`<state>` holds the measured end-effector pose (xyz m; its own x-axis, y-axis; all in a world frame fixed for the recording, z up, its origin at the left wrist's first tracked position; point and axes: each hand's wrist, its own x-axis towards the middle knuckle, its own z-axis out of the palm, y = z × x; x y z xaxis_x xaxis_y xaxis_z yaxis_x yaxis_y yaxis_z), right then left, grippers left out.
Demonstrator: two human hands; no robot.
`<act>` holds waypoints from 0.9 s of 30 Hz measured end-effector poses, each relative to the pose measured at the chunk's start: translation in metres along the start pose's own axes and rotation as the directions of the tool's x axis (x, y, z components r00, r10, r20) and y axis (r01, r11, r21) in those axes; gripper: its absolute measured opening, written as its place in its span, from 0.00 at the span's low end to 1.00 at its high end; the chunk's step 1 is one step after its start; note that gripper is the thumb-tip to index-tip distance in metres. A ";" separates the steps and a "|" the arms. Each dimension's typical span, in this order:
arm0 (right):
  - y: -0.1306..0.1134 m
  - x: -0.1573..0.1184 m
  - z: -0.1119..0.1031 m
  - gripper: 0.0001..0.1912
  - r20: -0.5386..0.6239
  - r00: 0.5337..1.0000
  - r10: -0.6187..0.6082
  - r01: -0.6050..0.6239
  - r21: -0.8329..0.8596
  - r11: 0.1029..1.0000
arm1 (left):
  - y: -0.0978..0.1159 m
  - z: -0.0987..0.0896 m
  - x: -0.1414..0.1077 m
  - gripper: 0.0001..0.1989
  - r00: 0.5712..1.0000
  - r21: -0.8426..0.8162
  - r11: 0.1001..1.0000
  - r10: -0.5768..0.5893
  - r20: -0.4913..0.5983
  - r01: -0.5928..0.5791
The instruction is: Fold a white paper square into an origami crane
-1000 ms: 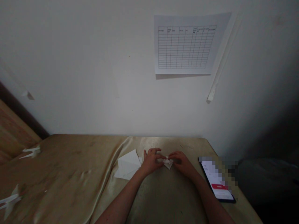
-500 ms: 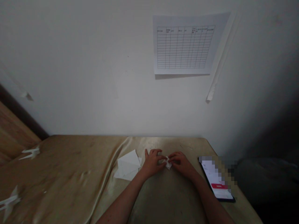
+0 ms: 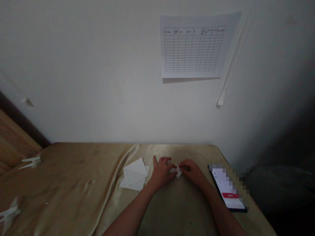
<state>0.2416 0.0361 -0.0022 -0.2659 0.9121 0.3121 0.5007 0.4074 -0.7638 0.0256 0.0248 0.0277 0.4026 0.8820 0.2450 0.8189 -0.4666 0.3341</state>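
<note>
A small folded white paper (image 3: pixel 178 171) lies on the table between my two hands. My left hand (image 3: pixel 162 170) holds its left side down, with thumb and forefinger on the paper and the little finger spread away. From the right, my right hand (image 3: pixel 191 168) pinches the paper's upper right edge between thumb and fingertips. Just left of my left hand rests a loose stack of white paper sheets (image 3: pixel 135 174). The exact folds of the small piece are too small to tell.
Two folded white paper figures, one (image 3: pixel 31 161) farther back and one (image 3: pixel 10 213) nearer, lie on the cloth at the left. A lit phone (image 3: pixel 228 190) is at the right of the table (image 3: pixel 172 209). A printed chart (image 3: pixel 194 49) hangs on the wall.
The fingers of my right hand have shifted slightly up and right and drawn closer together at the paper's edge. More of the small paper shows between my hands.
</note>
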 end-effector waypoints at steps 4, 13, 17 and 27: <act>0.005 0.000 0.000 0.09 -0.006 1.000 0.011 -0.011 0.000 1.000 | 0.000 -0.001 0.001 0.13 1.000 -0.006 1.000 0.002 0.009 -0.002; 0.001 0.000 -0.005 0.10 0.025 0.999 0.035 -0.035 0.012 0.999 | 0.002 -0.003 0.001 0.11 1.000 0.018 1.000 0.009 0.010 -0.009; -0.003 0.000 -0.006 0.10 0.026 0.999 0.042 -0.043 0.004 0.999 | 0.004 -0.003 0.001 0.12 1.000 0.019 1.000 0.008 0.000 -0.008; -0.004 0.000 -0.002 0.08 0.018 1.000 0.022 -0.021 -0.044 0.999 | 0.001 0.003 0.001 0.16 1.000 0.018 1.000 -0.014 0.008 0.014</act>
<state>0.2414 0.0345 0.0023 -0.2700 0.9198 0.2848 0.5416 0.3896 -0.7449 0.0282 0.0254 0.0258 0.3944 0.8888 0.2334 0.8317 -0.4533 0.3206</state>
